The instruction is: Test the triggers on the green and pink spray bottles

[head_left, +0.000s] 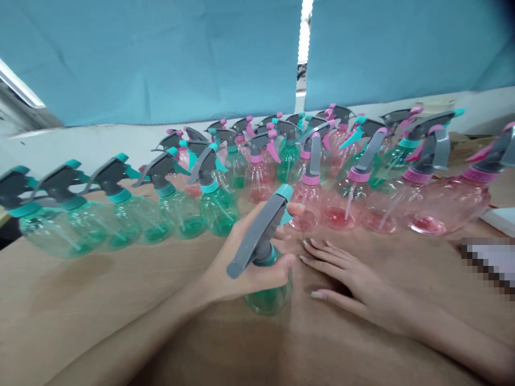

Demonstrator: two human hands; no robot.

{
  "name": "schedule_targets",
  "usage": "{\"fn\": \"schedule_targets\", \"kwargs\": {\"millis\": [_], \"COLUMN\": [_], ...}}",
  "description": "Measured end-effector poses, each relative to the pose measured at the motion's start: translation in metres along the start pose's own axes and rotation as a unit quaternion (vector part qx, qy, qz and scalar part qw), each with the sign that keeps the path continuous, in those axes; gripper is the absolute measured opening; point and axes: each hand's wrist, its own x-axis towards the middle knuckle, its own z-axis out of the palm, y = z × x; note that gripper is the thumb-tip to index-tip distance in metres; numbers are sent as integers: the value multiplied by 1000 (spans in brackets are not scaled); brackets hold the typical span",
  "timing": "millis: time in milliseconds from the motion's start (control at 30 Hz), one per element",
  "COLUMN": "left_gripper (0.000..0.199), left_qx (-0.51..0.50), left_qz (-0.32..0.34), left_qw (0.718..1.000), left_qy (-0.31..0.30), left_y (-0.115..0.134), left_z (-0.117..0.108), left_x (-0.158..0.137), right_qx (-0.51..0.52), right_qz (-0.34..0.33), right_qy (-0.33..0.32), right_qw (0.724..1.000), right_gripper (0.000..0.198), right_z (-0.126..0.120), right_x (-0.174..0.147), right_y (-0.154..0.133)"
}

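Currently, the left hand (250,280) grasps a green spray bottle (269,301) around its neck. The right hand (354,276), holding nothing, rests palm-down on the table (153,273).

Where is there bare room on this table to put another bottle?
Bare tabletop shows between the front green bottles and left forearm; between left and right forearm, nearer than the bottle in the left grip; and between right forearm and the blurred right-edge item. Crowded: the far side, where green and pink bottles stand close.
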Motion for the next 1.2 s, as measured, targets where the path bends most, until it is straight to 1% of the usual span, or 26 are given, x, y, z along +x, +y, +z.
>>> {"fn": "schedule_targets", "kwargs": {"millis": [100, 300, 433, 600, 767, 833, 967, 1033, 1133, 1200], "left_gripper": [48, 39, 44, 56, 61, 58, 36, 29, 30, 38], "left_qx": [-64, -60, -86, -90, -96, -100, -59, -39, -44, -33], "left_qz": [-25, -55, -88, -83, -108, -118, -133, -142, -143, -133], "left_qw": [997, 995, 992, 992, 989, 988, 989, 989, 989, 990], "left_qy": [18, 53, 36, -5, -13, -16, 3, 12, 10, 15], "left_y": [1, 4, 5, 9, 15, 16, 18, 18, 18, 17], "left_z": [1, 5, 4, 0, 0, 1, 2, 2, 3, 4], "left_x": [-1, -3, -3, -1, 1, 1, 1, 0, -1, -1], "right_qx": [-10, -17, -13, -2, -7, -9, -3, 1, 3, 3], "right_qz": [2, -2, -3, -3, -6, -5, -3, -2, -3, -1], "right_qy": [-5, -6, -1, 2, 3, 0, 3, 7, 6, 2], "right_qw": [1000, 1000, 1000, 1000, 1000, 1000, 1000, 1000, 1000, 1000], "right_gripper": [63, 63, 63, 62, 63, 63, 64, 63, 62, 62], "right_z": [1, 2, 2, 2, 3, 3, 2, 2, 2, 2], "right_x": [0, 0, -1, -1, -1, -1, -1, -1, 0, 0], "right_y": [1, 2, 2, 2, 3, 3, 2, 2, 3, 3]}}
